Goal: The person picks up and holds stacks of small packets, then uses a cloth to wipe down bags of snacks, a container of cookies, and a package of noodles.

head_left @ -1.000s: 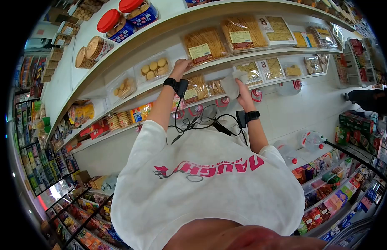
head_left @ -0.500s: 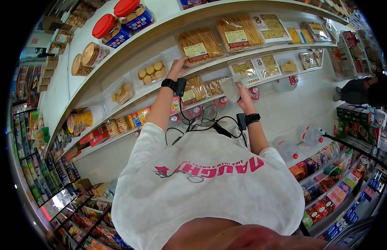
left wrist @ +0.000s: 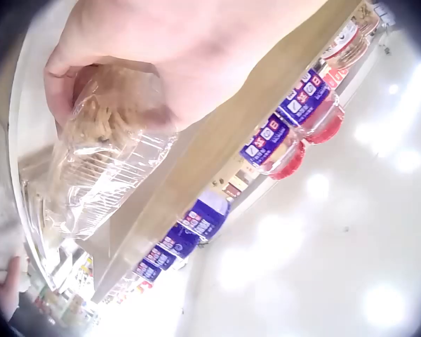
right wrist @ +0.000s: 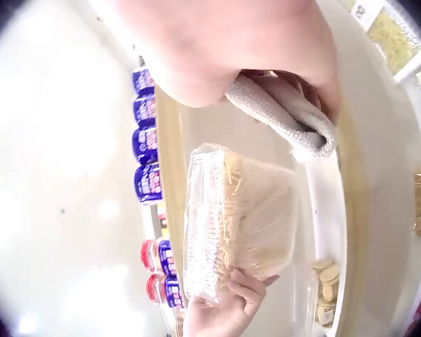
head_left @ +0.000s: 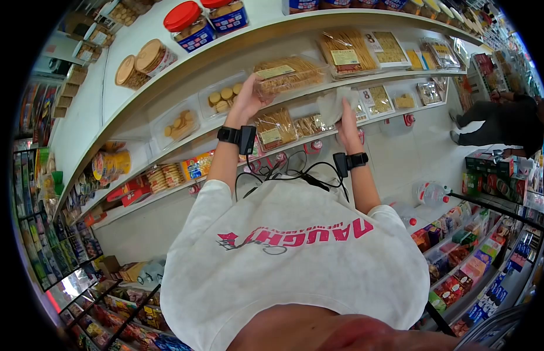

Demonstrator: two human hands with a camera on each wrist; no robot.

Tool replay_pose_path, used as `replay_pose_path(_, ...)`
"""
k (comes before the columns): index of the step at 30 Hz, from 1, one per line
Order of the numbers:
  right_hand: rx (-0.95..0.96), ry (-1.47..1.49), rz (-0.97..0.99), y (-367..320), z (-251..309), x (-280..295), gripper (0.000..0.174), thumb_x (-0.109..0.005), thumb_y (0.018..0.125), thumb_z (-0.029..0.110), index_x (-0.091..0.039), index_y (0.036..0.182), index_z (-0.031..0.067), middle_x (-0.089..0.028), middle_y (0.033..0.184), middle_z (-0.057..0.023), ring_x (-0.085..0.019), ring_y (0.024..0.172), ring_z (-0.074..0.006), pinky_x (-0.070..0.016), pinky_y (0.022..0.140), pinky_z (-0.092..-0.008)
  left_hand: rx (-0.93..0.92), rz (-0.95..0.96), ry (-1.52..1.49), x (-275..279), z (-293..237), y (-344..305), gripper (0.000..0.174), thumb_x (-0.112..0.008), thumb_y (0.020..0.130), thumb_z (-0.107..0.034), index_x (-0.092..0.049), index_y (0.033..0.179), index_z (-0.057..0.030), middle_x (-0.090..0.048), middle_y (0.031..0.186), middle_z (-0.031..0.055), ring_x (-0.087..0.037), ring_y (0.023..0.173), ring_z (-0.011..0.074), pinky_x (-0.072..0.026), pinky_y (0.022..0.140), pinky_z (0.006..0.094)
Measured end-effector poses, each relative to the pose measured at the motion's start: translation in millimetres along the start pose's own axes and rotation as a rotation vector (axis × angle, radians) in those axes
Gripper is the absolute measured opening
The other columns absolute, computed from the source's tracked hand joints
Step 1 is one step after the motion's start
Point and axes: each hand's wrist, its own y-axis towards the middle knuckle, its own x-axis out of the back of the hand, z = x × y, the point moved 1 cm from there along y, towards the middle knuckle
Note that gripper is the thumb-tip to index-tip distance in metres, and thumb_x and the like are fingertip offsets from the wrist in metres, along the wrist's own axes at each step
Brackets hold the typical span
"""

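In the head view my left hand (head_left: pixel 247 106) grips the near left end of a clear-wrapped pack of thin stick snacks (head_left: pixel 298 75), which is tilted at the middle shelf. The left wrist view has my fingers and thumb curled round the end of that pack (left wrist: pixel 109 158). A folded pale grey cloth (right wrist: pixel 284 116) is held in my right hand (head_left: pixel 348 130), beside the shelf edge to the right of the pack. From the right wrist view, the pack's clear underside (right wrist: pixel 263 210) faces the cloth, a gap apart from it.
A second stick-snack pack (head_left: pixel 347 52) stands to the right, and a tray of round biscuits (head_left: pixel 225 98) to the left. Red-lidded jars (head_left: pixel 190 26) line the top shelf. More stick packs (head_left: pixel 275 126) sit on the lower shelf. Another person (head_left: pixel 500 120) stands at far right.
My left hand has raised and tilted the stick-snack pack from its place on the shelf. The right hand has brought the cloth slightly nearer the shelf. The other person shows more fully at right.
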Motion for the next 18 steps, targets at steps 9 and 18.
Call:
replay_pose_path(9,0.233,-0.022,0.15,-46,40,-93,0.063,-0.053,0.098,0.039,-0.038,0.143,-0.0022,-0.042,0.145,-0.0079,-0.041,0.13,-0.0191,-0.0316,0.107,-0.0306,-0.222,0.039,0.174,-5,4,-95,0.044,-0.057,0.09,-0.019,-0.045,0.13,-0.0045,-0.06,0.115,0.0061,-0.06,0.099,0.0156,-0.0512,0.08,0.0344)
replay_pose_path(18,0.127,-0.101,0.253,-84,37,-108,0.057,-0.062,0.095,0.025,-0.04,0.14,-0.0014,-0.05,0.137,-0.0072,-0.046,0.125,-0.018,-0.0351,0.104,-0.0311,-0.386,0.012,0.413,3,-1,-169,0.07,-0.058,0.087,-0.009,-0.025,0.148,-0.003,-0.044,0.141,0.011,-0.045,0.126,0.0181,-0.0361,0.105,0.0326)
